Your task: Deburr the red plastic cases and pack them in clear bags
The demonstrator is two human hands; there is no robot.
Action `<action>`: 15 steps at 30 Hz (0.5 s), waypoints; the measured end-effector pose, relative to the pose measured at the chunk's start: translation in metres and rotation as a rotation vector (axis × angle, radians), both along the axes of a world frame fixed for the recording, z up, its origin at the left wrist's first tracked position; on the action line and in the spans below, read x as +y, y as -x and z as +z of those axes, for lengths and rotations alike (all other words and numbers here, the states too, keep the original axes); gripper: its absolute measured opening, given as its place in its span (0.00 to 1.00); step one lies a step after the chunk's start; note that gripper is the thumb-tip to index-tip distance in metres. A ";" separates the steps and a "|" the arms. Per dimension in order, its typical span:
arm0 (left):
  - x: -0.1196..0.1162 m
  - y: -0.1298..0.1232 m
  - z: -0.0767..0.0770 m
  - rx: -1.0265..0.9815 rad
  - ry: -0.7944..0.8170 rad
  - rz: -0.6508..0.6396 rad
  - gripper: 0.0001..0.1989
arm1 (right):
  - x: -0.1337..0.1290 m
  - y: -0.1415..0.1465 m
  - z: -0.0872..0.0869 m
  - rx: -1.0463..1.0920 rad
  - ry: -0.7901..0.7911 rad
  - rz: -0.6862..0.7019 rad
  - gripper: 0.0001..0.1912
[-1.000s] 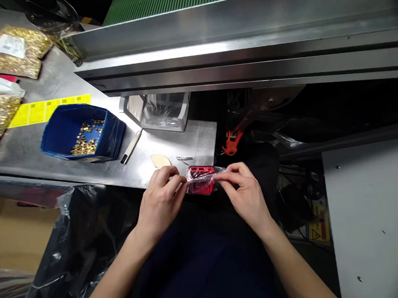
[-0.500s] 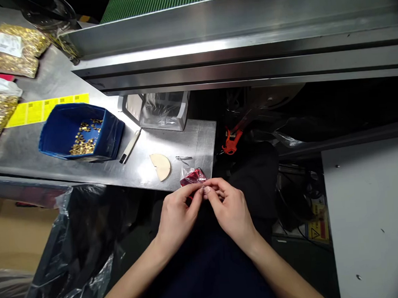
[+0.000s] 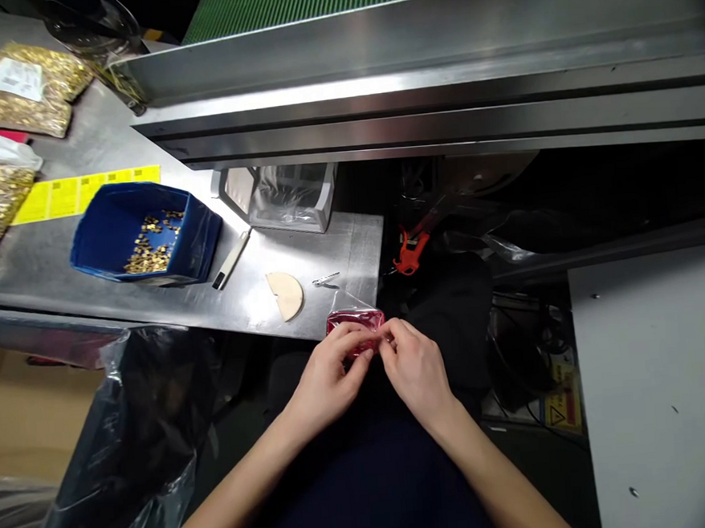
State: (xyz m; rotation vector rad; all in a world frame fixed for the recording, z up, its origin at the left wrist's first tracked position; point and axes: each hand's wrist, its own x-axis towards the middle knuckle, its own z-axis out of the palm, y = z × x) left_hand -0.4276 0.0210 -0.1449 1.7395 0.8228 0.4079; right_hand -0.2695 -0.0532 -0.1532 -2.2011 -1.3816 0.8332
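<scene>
A red object in clear plastic wrap [image 3: 355, 320] is at the front corner of the metal bench, partly covered by my fingers; what kind of object it is I cannot tell. My left hand [image 3: 334, 370] closes on its near side, thumb below and fingers across the top. At its right end, my right hand [image 3: 417, 366] has thumb and fingertips pinched together on the wrap's edge. Just beyond lie a small silvery metal tool [image 3: 326, 279] resembling nail clippers and a pale half-round wooden piece [image 3: 286, 294].
A blue bin [image 3: 94, 234] with small gold-coloured parts stands left, beside a white-handled knife-like tool [image 3: 231, 260]. Behind is a grey tray [image 3: 324, 206] holding clear plastic bags. Bags of gold parts [image 3: 32, 89] lie far left. A metal conveyor frame [image 3: 411, 67] crosses above; an orange tool [image 3: 412, 252] hangs right.
The red wrapped object has turned flatter and shifted slightly right. My left hand has moved from pinching beside the right hand to gripping the object. The small metal tool's angle differs slightly.
</scene>
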 end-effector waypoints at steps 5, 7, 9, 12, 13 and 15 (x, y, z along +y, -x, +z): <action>0.017 0.013 -0.017 0.257 -0.387 -0.208 0.39 | -0.001 -0.015 -0.011 0.118 -0.004 0.011 0.08; 0.023 0.014 -0.029 0.331 -0.427 -0.294 0.44 | -0.001 -0.018 -0.011 0.131 -0.021 0.028 0.08; 0.029 0.014 -0.035 0.330 -0.387 -0.309 0.43 | 0.000 -0.021 -0.007 0.152 -0.043 0.059 0.08; 0.038 0.017 -0.026 0.197 -0.170 -0.323 0.42 | -0.001 -0.026 0.007 0.209 -0.060 0.121 0.09; 0.042 0.021 -0.020 0.137 -0.048 -0.339 0.42 | -0.001 -0.028 0.014 0.229 -0.058 0.139 0.08; 0.049 0.029 -0.007 0.027 0.242 -0.374 0.39 | -0.002 -0.033 0.031 0.287 -0.046 0.182 0.07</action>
